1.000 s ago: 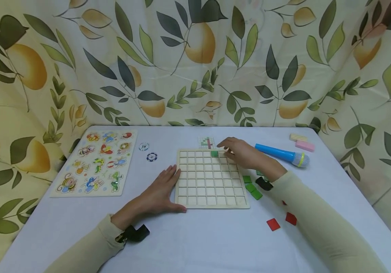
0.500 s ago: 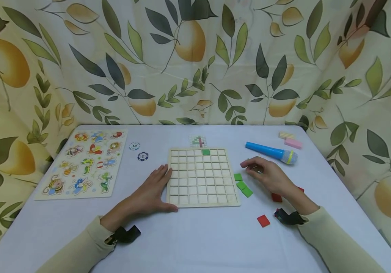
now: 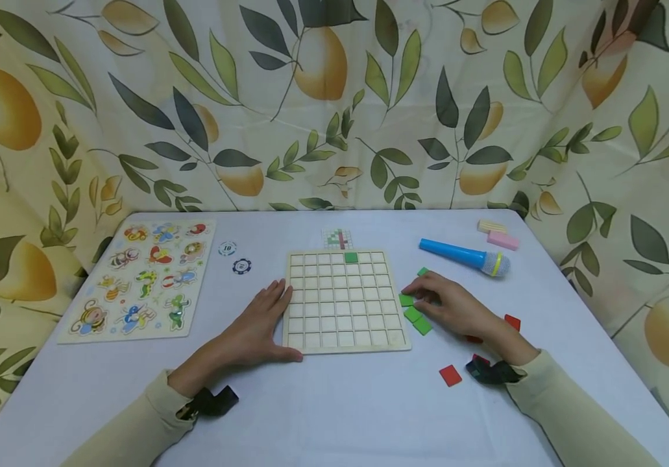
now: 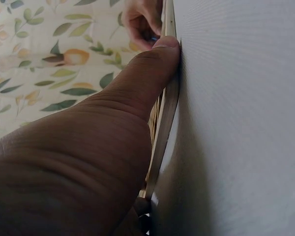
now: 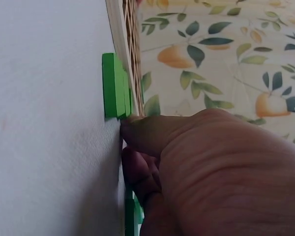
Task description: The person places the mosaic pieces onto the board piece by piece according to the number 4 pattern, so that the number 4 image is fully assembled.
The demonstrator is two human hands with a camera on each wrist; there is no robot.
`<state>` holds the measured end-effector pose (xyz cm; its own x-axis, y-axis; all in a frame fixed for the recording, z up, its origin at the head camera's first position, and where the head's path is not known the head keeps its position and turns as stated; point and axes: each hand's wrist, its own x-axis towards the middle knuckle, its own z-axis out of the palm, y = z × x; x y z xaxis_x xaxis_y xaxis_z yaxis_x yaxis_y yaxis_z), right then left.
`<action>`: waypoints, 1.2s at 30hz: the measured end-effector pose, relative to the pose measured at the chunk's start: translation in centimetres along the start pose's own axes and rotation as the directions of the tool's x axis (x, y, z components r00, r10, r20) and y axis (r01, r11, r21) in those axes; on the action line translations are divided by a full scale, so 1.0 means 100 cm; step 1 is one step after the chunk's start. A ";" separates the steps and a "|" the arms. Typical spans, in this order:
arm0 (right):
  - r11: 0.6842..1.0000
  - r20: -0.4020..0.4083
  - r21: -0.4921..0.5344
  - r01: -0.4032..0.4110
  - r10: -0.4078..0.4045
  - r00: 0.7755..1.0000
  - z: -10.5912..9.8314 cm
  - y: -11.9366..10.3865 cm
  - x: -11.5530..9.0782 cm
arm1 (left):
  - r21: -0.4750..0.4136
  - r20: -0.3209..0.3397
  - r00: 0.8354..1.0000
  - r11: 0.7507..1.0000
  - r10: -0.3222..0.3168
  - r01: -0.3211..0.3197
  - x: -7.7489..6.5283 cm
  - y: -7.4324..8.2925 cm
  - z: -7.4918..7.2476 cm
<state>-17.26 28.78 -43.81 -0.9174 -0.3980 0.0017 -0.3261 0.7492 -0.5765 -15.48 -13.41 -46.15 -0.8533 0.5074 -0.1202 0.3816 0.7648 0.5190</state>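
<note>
A wooden grid board lies mid-table, with one green square tile in its far row. My left hand rests at the board's left edge, fingers extended and thumb at the near corner; in the left wrist view the thumb lies against the board's side. My right hand is low at the board's right side, its bent fingers over loose green tiles. In the right wrist view its thumb meets the end of the green tiles; whether a tile is pinched is hidden.
Red tiles lie near and under the right forearm. Behind the board is a small pattern card. A blue toy microphone, a pink block, two round chips and a picture puzzle board lie around.
My right hand has come back from the board's far row and moved down to the loose green tiles. The left hand stays at the board's edge. The head view has shifted slightly.
</note>
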 end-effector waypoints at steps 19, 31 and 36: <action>0.997 0.017 -0.059 -0.045 0.046 0.999 0.000 -0.020 0.000 | -0.002 0.004 1.000 1.000 0.001 -0.001 -0.001 -0.001 -0.001; 0.986 0.033 -0.144 0.088 -0.084 0.996 -0.012 -0.055 0.035 | 0.002 0.004 1.000 1.000 -0.002 0.002 -0.002 0.000 -0.001; 0.972 0.098 -0.157 0.173 -0.159 0.982 -0.005 -0.072 0.071 | 0.001 0.002 1.000 1.000 0.007 -0.007 0.000 -0.001 -0.001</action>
<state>-21.53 20.80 -39.20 -0.8272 -0.5618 0.0133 -0.5115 0.7429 -0.4319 -15.53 -13.54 -46.14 -0.8498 0.5137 -0.1184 0.3881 0.7617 0.5189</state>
